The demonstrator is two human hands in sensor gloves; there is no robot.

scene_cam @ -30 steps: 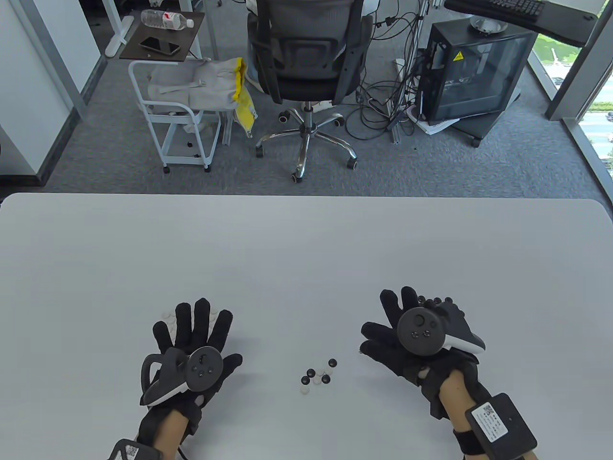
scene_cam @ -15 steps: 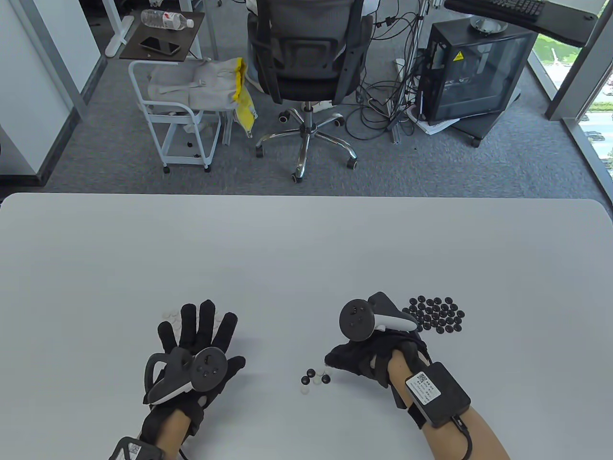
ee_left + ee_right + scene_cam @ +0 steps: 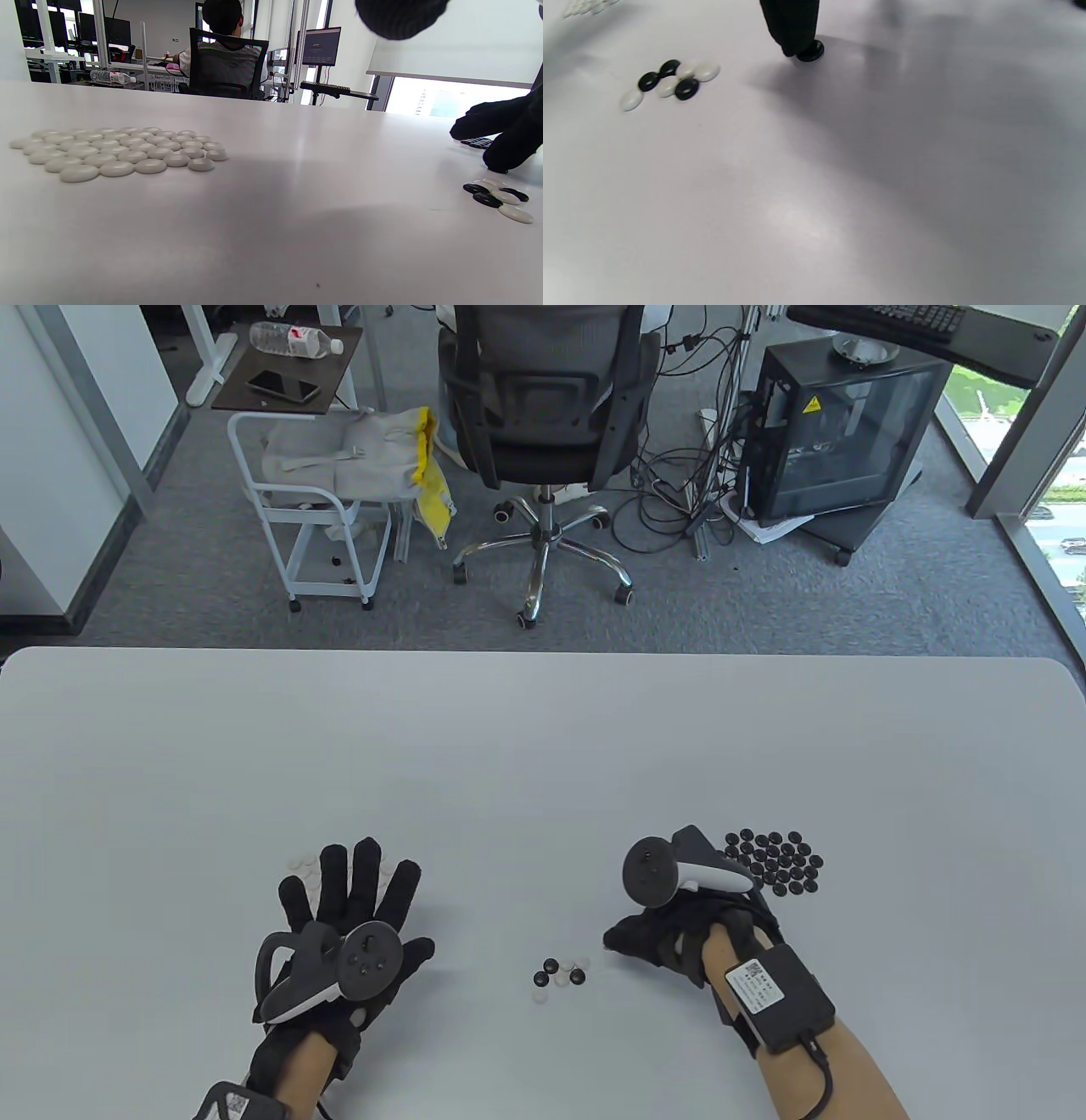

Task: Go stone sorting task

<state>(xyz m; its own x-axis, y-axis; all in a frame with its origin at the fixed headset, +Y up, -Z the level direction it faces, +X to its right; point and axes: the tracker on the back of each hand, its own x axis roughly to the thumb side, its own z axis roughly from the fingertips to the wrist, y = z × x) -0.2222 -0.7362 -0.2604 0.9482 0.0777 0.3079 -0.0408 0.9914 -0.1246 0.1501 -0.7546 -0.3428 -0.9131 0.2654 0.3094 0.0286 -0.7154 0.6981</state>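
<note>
A small mixed cluster of glossy, lens-shaped black and white Go stones (image 3: 560, 973) lies near the front of the smooth pale grey table (image 3: 543, 746), between the two hands, three black ones showing among the white; just to its right a single shiny black stone (image 3: 810, 51) sits apart from the cluster, with one black-gloved fingertip (image 3: 793, 29) of the right hand (image 3: 670, 937) pressing down on it, the other fingers not plainly seen, the hand bent over toward the cluster with the rounded black-and-white tracker (image 3: 679, 874) riding on its back; beyond that hand, touching rows of round black stones (image 3: 776, 861) form a tidy flat patch; on the other side, the left hand (image 3: 348, 908) in its knitted black glove hangs palm down with fingers spread wide and gripping nothing, over a neat patch of smooth, milky white stones (image 3: 114, 152) packed edge to edge, most of them hidden beneath the fingers from above; past the table's far edge stands a black mesh office chair (image 3: 543, 415) on grey carpet.
</note>
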